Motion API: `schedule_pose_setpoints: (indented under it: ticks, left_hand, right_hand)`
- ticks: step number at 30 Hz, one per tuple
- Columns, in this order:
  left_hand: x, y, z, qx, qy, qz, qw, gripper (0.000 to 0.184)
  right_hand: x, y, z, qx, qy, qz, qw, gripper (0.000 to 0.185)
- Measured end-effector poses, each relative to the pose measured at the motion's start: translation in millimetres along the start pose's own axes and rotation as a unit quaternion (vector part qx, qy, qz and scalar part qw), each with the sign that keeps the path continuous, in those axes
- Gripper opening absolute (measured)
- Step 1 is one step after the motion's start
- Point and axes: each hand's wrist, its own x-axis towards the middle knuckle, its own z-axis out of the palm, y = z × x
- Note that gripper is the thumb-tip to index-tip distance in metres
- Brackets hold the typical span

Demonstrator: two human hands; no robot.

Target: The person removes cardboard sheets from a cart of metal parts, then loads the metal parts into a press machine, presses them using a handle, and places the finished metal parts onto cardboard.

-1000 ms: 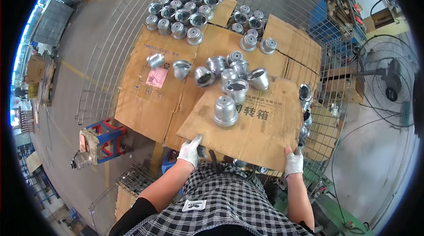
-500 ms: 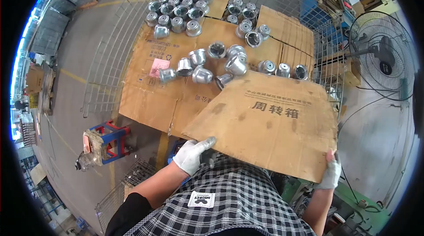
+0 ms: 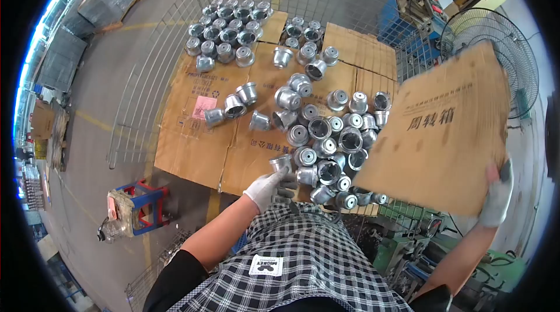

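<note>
In its white glove, my right hand (image 3: 499,195) grips the lower right edge of a brown cardboard sheet (image 3: 437,137), tilted up at the right and blurred. My gloved left hand (image 3: 271,189) is off the sheet, at the front edge of the flat cardboard (image 3: 192,148), its fingers by a silver metal cup (image 3: 281,164). Whether they grip that cup is unclear. Many metal cups (image 3: 319,129) lie jumbled right of my left hand, some upright, some on their sides. Others (image 3: 235,106) lie loose near a pink label (image 3: 204,106).
A wire cage (image 3: 134,90) surrounds the cardboard, with rows of cups (image 3: 228,36) at its back left. A fan (image 3: 519,72) stands at the right, a blue and red stool (image 3: 146,207) at the lower left. Green machinery (image 3: 402,253) is at the lower right.
The cardboard sheet has swung right and up in my right hand. My left hand has let go of it. The jumbled cups on the right have come into view, and several loose cups have shifted.
</note>
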Motion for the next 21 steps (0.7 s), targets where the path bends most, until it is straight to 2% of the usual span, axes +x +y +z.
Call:
schedule_pose_setpoints:
  ticks: [5,7,9,11,14,16,17,18,19,20,21]
  left_hand:
    - [-5.4,5.0,-17.4,0.056,0.079,0.082,0.992,0.049]
    - [-7.8,2.1,-30.8,0.049,0.133,0.094,0.985,0.046]
    - [-1.6,-8.3,-58.2,0.046,0.174,0.102,0.978,0.044]
    - [3.0,-23.7,-90.7,0.018,0.199,0.097,0.975,0.041]
    - [-7.5,-49.5,-122.9,0.020,0.270,0.095,0.958,0.032]
    - [-21.2,-68.6,-128.3,0.064,0.355,0.091,0.928,0.032]
    - [-19.8,-93.8,-161.7,0.119,0.369,0.093,0.917,0.034]
    - [-39.8,-91.2,-141.0,0.154,0.405,0.053,0.900,0.040]
    - [-37.1,-131.9,-190.1,0.198,0.413,0.033,0.888,0.049]
    - [-39.5,-170.3,-228.7,0.277,0.443,0.021,0.852,0.058]
    - [-60.0,-177.6,-207.6,0.297,0.458,0.040,0.837,0.064]
  right_hand:
    - [106.6,14.1,-15.9,-0.130,-0.036,-0.077,0.988,0.042]
    - [156.8,32.7,-23.2,-0.262,-0.027,-0.104,0.959,0.045]
    - [196.0,50.3,-13.9,-0.360,0.049,-0.137,0.922,0.048]
    - [237.8,73.2,-7.7,-0.412,0.068,-0.177,0.891,0.048]
    - [293.6,114.2,13.8,-0.420,0.085,-0.128,0.894,0.045]
    - [305.4,111.8,36.3,-0.457,0.064,-0.094,0.882,0.041]
    - [320.0,126.0,46.5,-0.459,0.057,-0.089,0.882,0.040]
    - [345.0,151.4,55.6,-0.491,0.042,-0.106,0.864,0.039]
    - [345.7,146.1,64.0,-0.479,0.034,-0.094,0.872,0.036]
    - [345.6,139.5,72.9,-0.467,0.026,-0.082,0.880,0.033]
    - [353.4,146.5,78.1,-0.454,0.029,-0.112,0.884,0.032]
